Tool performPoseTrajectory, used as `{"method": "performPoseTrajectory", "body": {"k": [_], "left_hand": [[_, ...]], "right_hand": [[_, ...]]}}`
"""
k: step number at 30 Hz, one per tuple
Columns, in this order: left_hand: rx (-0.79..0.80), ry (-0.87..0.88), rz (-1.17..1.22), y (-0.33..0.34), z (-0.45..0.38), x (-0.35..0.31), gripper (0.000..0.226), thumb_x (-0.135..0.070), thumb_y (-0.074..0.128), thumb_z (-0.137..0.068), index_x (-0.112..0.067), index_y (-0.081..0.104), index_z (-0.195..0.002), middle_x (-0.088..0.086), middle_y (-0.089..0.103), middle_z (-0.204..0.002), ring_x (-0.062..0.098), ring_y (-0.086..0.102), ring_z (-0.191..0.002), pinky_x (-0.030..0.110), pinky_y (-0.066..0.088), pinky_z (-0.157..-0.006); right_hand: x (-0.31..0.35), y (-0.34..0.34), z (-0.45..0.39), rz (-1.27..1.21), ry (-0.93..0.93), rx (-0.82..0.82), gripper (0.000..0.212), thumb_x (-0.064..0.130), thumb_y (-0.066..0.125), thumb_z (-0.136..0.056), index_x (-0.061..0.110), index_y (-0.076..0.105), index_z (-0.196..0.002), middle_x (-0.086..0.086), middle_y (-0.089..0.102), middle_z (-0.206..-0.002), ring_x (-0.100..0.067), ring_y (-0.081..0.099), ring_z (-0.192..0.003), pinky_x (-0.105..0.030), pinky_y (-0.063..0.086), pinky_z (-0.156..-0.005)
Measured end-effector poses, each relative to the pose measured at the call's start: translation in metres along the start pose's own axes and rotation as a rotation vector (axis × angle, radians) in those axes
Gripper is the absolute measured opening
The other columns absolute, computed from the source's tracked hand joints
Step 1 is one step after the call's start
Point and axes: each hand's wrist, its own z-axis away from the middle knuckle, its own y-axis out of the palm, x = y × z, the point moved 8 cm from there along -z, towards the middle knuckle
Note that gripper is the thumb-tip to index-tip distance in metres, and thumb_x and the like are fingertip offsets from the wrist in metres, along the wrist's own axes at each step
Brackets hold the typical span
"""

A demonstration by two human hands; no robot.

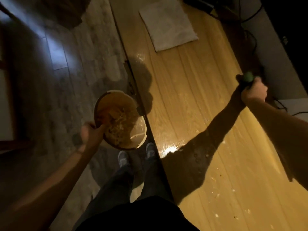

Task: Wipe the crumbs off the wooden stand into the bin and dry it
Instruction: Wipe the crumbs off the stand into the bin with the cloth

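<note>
While the left hand (90, 132) grips the bin (120, 120) by its rim, the wooden stand (208, 130) lies to its right. Right hand (254, 90) clutches a green item (248, 78) at the stand's far edge; crumbs (216, 177) sit nearer the body, below that arm.

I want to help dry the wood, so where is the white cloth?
The white cloth lies flat at the far end of the wooden stand, near the top of the head view, beyond the crumbs and away from both hands.
</note>
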Motion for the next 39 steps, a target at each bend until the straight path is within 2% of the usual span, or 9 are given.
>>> {"method": "performPoseTrajectory", "body": {"k": [3,7,14,19,24,28,31,34,39], "left_hand": [[-0.019,0.009,0.009,0.006,0.002,0.003,0.032,-0.004,0.069,-0.089,-0.019,0.047,-0.07,0.014,0.057,-0.086,0.024,0.056,-0.084,0.037,0.046,-0.074],[-0.117,0.057,-0.029,-0.001,0.008,-0.002,0.04,-0.004,0.077,-0.079,-0.018,0.046,-0.057,-0.001,0.049,-0.056,0.01,0.046,-0.054,0.019,0.036,-0.045],[-0.066,0.061,-0.03,-0.005,0.014,0.007,0.025,-0.024,0.078,-0.07,-0.017,0.054,-0.069,0.002,0.054,-0.065,0.019,0.055,-0.062,0.029,0.042,-0.054],[-0.052,0.089,-0.063,-0.014,0.024,0.008,0.032,-0.04,0.08,-0.067,-0.013,0.063,-0.071,0.003,0.061,-0.065,0.015,0.059,-0.059,0.031,0.045,-0.05],[-0.021,0.141,-0.083,-0.016,0.039,0.001,0.034,-0.035,0.08,-0.074,-0.007,0.062,-0.082,0.008,0.061,-0.075,0.021,0.059,-0.071,0.03,0.04,-0.056],[0.038,0.154,-0.028,-0.023,0.05,0.003,0.031,-0.028,0.081,-0.075,-0.007,0.063,-0.088,0.009,0.064,-0.081,0.026,0.063,-0.076,0.033,0.046,-0.06],[0.084,0.163,-0.014,-0.032,0.055,0.011,0.026,-0.025,0.081,-0.076,-0.011,0.06,-0.082,0.01,0.065,-0.08,0.027,0.065,-0.077,0.03,0.045,-0.057],[0.143,0.174,-0.001,-0.031,0.064,0.015,0.026,-0.024,0.08,-0.079,-0.015,0.056,-0.078,0.013,0.064,-0.083,0.032,0.066,-0.082,0.04,0.052,-0.065],[0.211,0.195,-0.071,-0.018,0.072,0.022,0.034,-0.025,0.079,-0.081,-0.002,0.064,-0.101,0.019,0.068,-0.096,0.035,0.067,-0.091,0.044,0.056,-0.07]], "right_hand": [[0.012,0.017,0.021,0.007,-0.14,-0.098,0.055,0.009,0.056,-0.093,0.019,0.044,-0.146,-0.013,0.051,-0.148,-0.037,0.051,-0.133,-0.05,0.039,-0.112],[0.035,0.035,0.057,0.064,-0.3,-0.143,0.056,0.013,0.058,-0.091,0.019,0.042,-0.145,-0.01,0.043,-0.154,-0.036,0.051,-0.133,-0.053,0.045,-0.108],[0.094,0.075,0.134,0.1,-0.45,-0.031,0.057,0.015,0.056,-0.095,0.014,0.041,-0.15,-0.012,0.034,-0.162,-0.035,0.035,-0.146,-0.053,0.04,-0.112],[0.145,0.119,0.232,0.109,-0.569,0.066,0.064,0.013,0.061,-0.091,0.018,0.041,-0.152,-0.009,0.03,-0.165,-0.031,0.031,-0.15,-0.05,0.039,-0.115],[0.184,0.169,0.353,0.042,-0.718,0.262,0.07,0.011,0.069,-0.085,0.024,0.045,-0.149,-0.006,0.04,-0.159,-0.028,0.036,-0.147,-0.044,0.036,-0.115],[0.171,0.217,0.437,-0.118,-0.549,0.639,0.06,0.007,0.059,-0.092,0.024,0.043,-0.147,-0.009,0.06,-0.136,-0.032,0.058,-0.125,-0.046,0.047,-0.108],[0.164,0.213,0.459,-0.16,-0.586,0.614,0.059,0.002,0.058,-0.092,0.019,0.046,-0.147,-0.01,0.055,-0.144,-0.031,0.051,-0.134,-0.044,0.038,-0.117],[0.159,0.186,0.45,-0.224,-0.612,0.572,0.056,0.001,0.054,-0.094,0.018,0.049,-0.146,-0.011,0.056,-0.145,-0.03,0.05,-0.134,-0.04,0.035,-0.118],[0.126,0.115,0.398,-0.427,-0.551,0.377,0.049,-0.001,0.051,-0.095,0.012,0.053,-0.142,-0.012,0.063,-0.136,-0.028,0.059,-0.125,-0.034,0.041,-0.112]]}}
